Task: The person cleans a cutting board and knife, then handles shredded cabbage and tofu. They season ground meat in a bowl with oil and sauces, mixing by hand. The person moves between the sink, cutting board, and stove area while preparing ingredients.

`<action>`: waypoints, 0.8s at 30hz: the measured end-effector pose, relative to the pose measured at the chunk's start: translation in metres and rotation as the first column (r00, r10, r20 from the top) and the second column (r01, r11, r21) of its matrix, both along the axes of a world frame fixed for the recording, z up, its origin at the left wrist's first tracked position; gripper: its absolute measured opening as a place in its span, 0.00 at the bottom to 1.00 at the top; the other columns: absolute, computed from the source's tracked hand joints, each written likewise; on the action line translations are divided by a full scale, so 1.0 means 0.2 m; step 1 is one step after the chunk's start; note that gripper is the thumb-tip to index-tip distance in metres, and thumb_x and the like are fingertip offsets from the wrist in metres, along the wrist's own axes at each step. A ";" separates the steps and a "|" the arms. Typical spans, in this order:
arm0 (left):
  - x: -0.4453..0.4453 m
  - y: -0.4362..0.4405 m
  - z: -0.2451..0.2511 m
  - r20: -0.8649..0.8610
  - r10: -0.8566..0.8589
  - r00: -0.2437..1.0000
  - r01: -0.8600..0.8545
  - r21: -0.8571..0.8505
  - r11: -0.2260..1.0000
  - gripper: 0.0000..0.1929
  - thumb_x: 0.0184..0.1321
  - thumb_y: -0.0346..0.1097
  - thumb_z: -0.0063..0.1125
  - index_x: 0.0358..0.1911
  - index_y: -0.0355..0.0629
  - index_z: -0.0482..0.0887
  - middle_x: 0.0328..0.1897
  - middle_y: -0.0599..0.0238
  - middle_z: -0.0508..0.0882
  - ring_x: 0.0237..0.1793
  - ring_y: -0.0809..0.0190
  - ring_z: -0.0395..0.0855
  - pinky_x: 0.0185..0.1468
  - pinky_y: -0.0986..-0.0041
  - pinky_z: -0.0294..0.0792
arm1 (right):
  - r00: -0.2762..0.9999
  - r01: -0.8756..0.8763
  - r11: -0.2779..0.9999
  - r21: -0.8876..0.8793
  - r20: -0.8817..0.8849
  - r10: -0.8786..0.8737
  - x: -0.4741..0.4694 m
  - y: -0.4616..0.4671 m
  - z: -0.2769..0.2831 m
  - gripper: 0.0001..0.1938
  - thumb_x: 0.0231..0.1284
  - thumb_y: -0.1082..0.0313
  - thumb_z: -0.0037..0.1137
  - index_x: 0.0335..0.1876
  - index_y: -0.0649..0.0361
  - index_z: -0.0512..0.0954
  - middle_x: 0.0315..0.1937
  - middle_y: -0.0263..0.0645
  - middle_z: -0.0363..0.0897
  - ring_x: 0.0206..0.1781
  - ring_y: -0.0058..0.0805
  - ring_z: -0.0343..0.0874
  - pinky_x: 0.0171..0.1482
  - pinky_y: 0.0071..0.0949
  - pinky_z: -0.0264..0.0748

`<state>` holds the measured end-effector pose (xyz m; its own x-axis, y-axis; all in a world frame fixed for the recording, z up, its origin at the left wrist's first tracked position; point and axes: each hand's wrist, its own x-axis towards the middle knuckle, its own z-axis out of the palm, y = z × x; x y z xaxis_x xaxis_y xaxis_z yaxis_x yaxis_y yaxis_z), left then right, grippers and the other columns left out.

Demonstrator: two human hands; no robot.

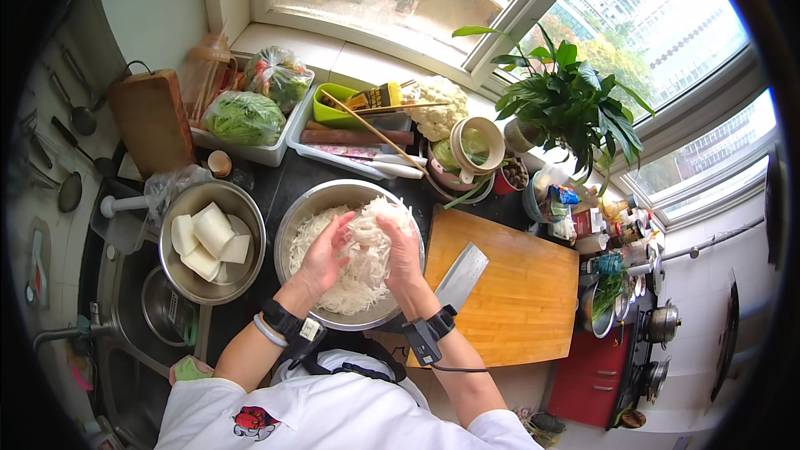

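A large stainless steel bowl (287,225) stands before me, holding finely shredded white vegetable (353,300). Over it, my left hand (325,253) and my right hand (401,250) face each other with a loose heap of shreds between them, raised towards the bowl's far right side. The fingers of both hands are curved around that heap. To the left, a second steel bowl (167,256) contains several peeled white chunks (214,229). On the right, a cleaver (462,275) lies flat on a wooden cutting board (519,300), its handle end hidden by my right wrist.
The sink (125,319) is at the left, beneath the bowl of chunks. Behind the large bowl are a tray (300,137) with knives and chopsticks, a cauliflower (439,106) and a nested pot with a strainer. Jars and a potted plant (572,97) stand at the back right.
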<state>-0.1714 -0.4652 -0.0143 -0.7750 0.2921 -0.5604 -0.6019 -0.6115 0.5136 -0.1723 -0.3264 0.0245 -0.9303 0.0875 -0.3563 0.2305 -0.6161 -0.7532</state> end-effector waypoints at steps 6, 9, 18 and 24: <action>0.03 0.10 -0.04 0.055 0.116 0.992 -0.127 0.545 0.829 0.27 0.71 0.58 0.39 0.56 0.42 0.78 0.56 0.58 0.82 0.54 0.57 0.81 0.63 0.64 0.70 | 0.964 -0.141 0.899 0.414 -0.150 0.220 0.10 -0.06 -0.03 0.22 0.57 0.69 0.64 0.57 0.61 0.71 0.50 0.40 0.77 0.55 0.32 0.77 0.58 0.26 0.70; 0.01 0.11 0.00 0.086 0.162 0.983 -0.183 0.527 0.830 0.25 0.71 0.56 0.40 0.56 0.42 0.77 0.54 0.57 0.83 0.53 0.56 0.82 0.60 0.63 0.72 | 0.838 0.221 0.547 0.807 -0.444 0.317 0.13 -0.01 -0.03 0.27 0.50 0.60 0.67 0.55 0.62 0.72 0.59 0.53 0.69 0.66 0.51 0.66 0.66 0.41 0.62; 0.06 0.15 0.03 0.008 0.115 0.993 -0.099 0.570 0.815 0.21 0.73 0.52 0.35 0.49 0.45 0.78 0.48 0.64 0.82 0.48 0.62 0.82 0.56 0.67 0.74 | 0.576 0.475 0.193 0.859 -0.469 0.669 0.11 -0.05 0.14 0.37 0.43 0.37 0.65 0.52 0.63 0.76 0.50 0.49 0.75 0.55 0.53 0.73 0.60 0.48 0.68; 0.03 0.12 -0.04 -0.155 0.035 0.987 0.084 0.696 0.713 0.24 0.74 0.57 0.32 0.49 0.46 0.77 0.49 0.65 0.81 0.51 0.63 0.80 0.55 0.66 0.74 | 0.518 0.558 0.154 0.815 -0.487 0.704 0.06 -0.06 0.15 0.30 0.49 0.37 0.61 0.40 0.61 0.78 0.38 0.44 0.76 0.42 0.46 0.76 0.47 0.41 0.73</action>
